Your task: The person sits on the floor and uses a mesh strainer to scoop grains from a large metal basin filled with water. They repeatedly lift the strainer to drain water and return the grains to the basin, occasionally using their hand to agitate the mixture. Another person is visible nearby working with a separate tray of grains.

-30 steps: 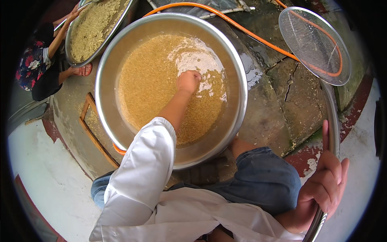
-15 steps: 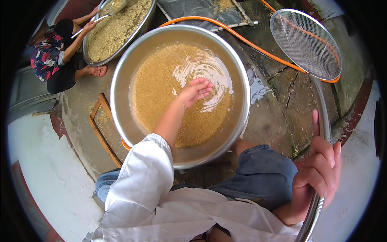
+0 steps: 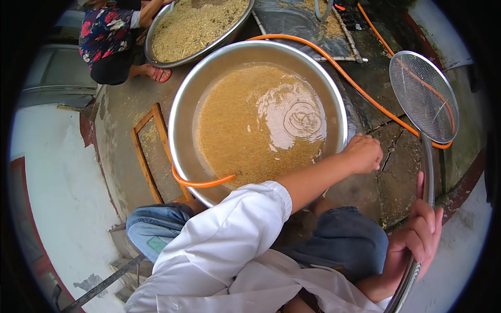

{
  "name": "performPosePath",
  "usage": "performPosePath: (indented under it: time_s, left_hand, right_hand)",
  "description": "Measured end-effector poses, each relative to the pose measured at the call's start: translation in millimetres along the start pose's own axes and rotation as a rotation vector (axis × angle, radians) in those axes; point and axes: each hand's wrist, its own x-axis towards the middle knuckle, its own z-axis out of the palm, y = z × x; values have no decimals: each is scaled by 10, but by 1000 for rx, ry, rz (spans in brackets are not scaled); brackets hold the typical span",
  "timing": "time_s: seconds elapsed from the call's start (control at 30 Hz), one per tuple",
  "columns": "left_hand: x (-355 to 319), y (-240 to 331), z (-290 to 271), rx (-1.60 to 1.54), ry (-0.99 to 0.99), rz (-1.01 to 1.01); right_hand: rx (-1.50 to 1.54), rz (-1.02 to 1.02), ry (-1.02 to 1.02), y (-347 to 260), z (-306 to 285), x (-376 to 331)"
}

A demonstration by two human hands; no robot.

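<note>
Past the right rim of a large metal basin (image 3: 179, 112), my left hand (image 3: 364, 154) is closed, its white-sleeved arm crossing over the near side. Whether anything is inside those fingers is hidden. Small golden grains (image 3: 235, 125) lie under cloudy water in the basin, with ripples and a bright reflection toward the right. My right hand (image 3: 417, 235) is closed around the long metal handle of a mesh skimmer (image 3: 424, 96). Its round mesh head is up at the far right, apart from the basin and bare of grain. An orange hose (image 3: 203, 184) hangs over the basin's near left rim, its end inside.
At the far left a person in a flowered top (image 3: 107, 34) sits by a second metal basin (image 3: 193, 31) of pale grain. A wooden frame (image 3: 146, 156) rests on the ground left of my basin. The orange hose also runs behind it, near a dark sheet (image 3: 295, 23) edged with poles.
My left hand has gone from above the water to beyond the basin's right rim. The view has shifted, revealing the hose end in the basin. My right hand keeps its hold on the skimmer.
</note>
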Motion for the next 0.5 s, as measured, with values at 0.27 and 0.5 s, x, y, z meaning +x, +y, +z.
performPosePath:
  time_s: [0.27, 0.5]
  left_hand:
    - [-128, -245, 274, -164, 345, 62]
    - [-185, -339, 577, -289, 598, 211]
  right_hand:
    - [-26, 26, 23, 105, 34, -3]
    - [-39, 55, 30, 246, 47, 32]
